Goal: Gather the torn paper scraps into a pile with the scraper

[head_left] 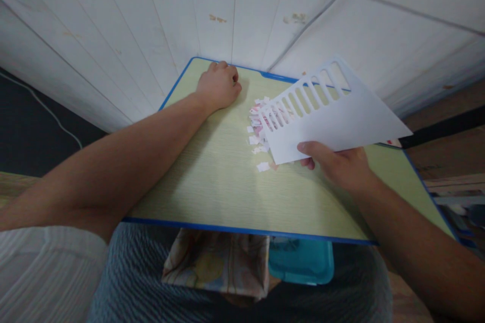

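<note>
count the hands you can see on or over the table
2: the left hand at the far left of the tabletop, the right hand gripping the slotted white card.

A blue-edged, pale green counter (212, 186) stands against a scuffed white panelled wall (129, 15), a grey cable (322, 10) slanting down it at far right.

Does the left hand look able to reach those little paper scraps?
Probably yes: only tabletop shows between the left hand and the nearest paper scraps, though the slotted white sheet overhangs others.
</note>
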Action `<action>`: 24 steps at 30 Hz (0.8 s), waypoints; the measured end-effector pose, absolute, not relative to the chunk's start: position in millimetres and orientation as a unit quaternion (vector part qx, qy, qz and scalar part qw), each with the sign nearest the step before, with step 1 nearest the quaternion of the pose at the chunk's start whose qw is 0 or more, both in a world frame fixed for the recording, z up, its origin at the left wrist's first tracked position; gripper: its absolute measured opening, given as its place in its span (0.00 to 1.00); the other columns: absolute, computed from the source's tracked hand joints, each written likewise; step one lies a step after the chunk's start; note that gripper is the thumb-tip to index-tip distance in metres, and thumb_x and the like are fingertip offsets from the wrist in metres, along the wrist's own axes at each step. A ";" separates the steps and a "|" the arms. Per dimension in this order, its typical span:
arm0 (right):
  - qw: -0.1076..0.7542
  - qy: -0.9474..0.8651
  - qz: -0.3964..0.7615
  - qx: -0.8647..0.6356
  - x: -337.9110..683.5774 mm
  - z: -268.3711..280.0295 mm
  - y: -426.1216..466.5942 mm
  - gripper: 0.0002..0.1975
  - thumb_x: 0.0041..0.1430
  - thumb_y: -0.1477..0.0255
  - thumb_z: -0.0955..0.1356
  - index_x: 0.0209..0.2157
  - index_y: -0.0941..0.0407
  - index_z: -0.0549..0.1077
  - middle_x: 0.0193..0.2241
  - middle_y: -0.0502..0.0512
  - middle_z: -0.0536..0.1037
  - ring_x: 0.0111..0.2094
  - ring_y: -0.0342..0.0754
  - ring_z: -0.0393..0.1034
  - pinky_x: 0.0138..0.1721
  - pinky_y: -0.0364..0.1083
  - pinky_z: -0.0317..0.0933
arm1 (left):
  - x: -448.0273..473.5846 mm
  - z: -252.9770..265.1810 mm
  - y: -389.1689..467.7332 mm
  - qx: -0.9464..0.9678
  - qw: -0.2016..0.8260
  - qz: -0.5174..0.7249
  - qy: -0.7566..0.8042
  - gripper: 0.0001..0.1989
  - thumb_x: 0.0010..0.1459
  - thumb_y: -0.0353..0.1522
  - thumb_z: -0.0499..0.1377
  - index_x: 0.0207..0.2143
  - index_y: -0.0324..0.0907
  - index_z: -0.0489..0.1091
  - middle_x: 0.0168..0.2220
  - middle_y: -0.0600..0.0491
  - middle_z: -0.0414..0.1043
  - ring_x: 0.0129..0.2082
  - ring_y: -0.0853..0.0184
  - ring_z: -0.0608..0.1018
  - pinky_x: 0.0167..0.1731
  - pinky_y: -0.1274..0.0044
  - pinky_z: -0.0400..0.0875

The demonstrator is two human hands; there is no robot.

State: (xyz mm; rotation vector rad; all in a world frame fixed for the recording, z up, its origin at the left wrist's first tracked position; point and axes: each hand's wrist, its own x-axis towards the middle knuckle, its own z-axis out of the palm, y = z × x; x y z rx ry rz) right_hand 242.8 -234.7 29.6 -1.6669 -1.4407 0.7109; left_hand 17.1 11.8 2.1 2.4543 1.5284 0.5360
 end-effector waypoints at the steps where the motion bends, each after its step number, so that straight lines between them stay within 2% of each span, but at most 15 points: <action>1: 0.405 -0.565 0.271 -0.665 244.1 29.0 -233.5 0.17 0.59 0.64 0.77 0.18 0.48 0.75 0.18 0.52 0.78 0.20 0.52 0.73 0.25 0.51 0.73 | 16.8 2.2 11.6 0.832 0.096 0.179 0.516 0.20 0.76 0.42 0.55 0.62 0.49 0.79 0.69 0.52 0.75 0.69 0.52 0.65 0.72 0.57 0.64; 6: 0.422 -0.555 0.252 -0.671 244.2 28.3 -230.2 0.15 0.58 0.64 0.77 0.20 0.47 0.75 0.18 0.50 0.78 0.20 0.52 0.73 0.24 0.51 0.73 | 16.6 0.3 12.8 0.840 0.062 0.176 0.509 0.18 0.77 0.36 0.55 0.60 0.45 0.79 0.68 0.47 0.76 0.67 0.52 0.69 0.69 0.57 0.69; 10: 0.404 -0.587 0.284 -0.641 237.4 29.4 -235.1 0.18 0.62 0.58 0.78 0.22 0.47 0.77 0.21 0.53 0.81 0.24 0.54 0.78 0.30 0.53 0.78 | 17.5 -3.3 17.6 0.833 0.075 0.197 0.511 0.17 0.73 0.40 0.59 0.59 0.52 0.81 0.64 0.49 0.79 0.70 0.46 0.69 0.68 0.53 0.69; 14: 0.371 -0.621 0.302 -0.620 234.7 26.0 -238.4 0.21 0.64 0.55 0.80 0.21 0.48 0.76 0.22 0.53 0.82 0.24 0.55 0.79 0.29 0.53 0.77 | 17.6 -5.3 20.4 0.833 0.087 0.207 0.505 0.19 0.70 0.43 0.61 0.59 0.55 0.82 0.63 0.49 0.79 0.71 0.43 0.69 0.68 0.50 0.68; 17: 0.369 -0.641 0.299 -0.603 236.2 25.2 -237.8 0.21 0.65 0.58 0.78 0.21 0.48 0.76 0.21 0.53 0.81 0.23 0.54 0.78 0.31 0.53 0.78 | 17.4 -4.9 19.6 0.833 0.088 0.206 0.505 0.18 0.70 0.43 0.62 0.59 0.55 0.81 0.63 0.49 0.79 0.70 0.44 0.69 0.69 0.50 0.69; 21: 0.341 -0.689 0.275 -0.578 235.1 31.4 -238.8 0.20 0.67 0.65 0.75 0.20 0.47 0.75 0.22 0.52 0.81 0.26 0.55 0.78 0.43 0.57 0.81 | 17.4 -2.5 16.6 0.836 0.067 0.191 0.510 0.16 0.76 0.37 0.58 0.58 0.48 0.81 0.66 0.46 0.77 0.67 0.50 0.71 0.69 0.55 0.70; 24: 0.318 -0.710 0.260 -0.571 232.2 35.6 -241.4 0.20 0.67 0.66 0.74 0.20 0.46 0.74 0.21 0.52 0.80 0.27 0.56 0.79 0.47 0.59 0.80 | 17.9 -0.3 14.4 0.835 0.075 0.189 0.511 0.15 0.76 0.37 0.58 0.58 0.48 0.81 0.66 0.47 0.77 0.67 0.52 0.69 0.70 0.56 0.69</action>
